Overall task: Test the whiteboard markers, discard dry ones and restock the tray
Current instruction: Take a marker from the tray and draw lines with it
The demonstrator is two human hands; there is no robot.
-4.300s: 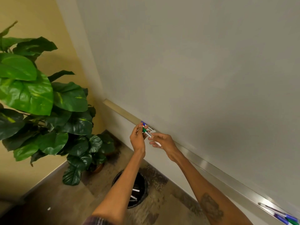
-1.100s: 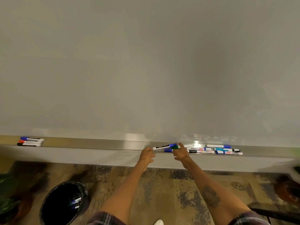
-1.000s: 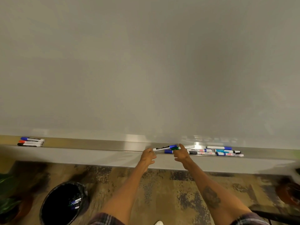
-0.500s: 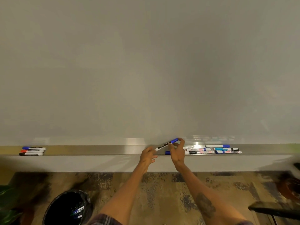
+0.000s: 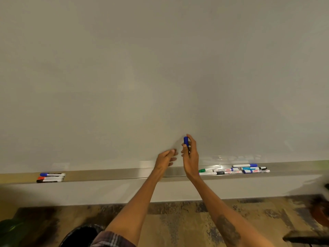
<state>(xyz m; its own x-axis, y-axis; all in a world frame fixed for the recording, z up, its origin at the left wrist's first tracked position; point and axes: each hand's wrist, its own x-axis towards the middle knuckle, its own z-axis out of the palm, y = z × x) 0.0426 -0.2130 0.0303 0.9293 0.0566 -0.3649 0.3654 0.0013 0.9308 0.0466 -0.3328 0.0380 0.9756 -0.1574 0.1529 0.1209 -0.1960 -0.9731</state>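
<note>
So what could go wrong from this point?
1. The right hand holds the blue marker upright, cap on. When the open left hand pulls the cap, the marker could slip and drop.
2. The loose pile of markers shares the tray with the three markers set apart at the left, so a tested one could rejoin the wrong group.
3. The bin sits low and left, so a toss may miss.

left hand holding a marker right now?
No, the left hand is empty, fingers loose; the right hand grips the blue-capped marker.
</note>
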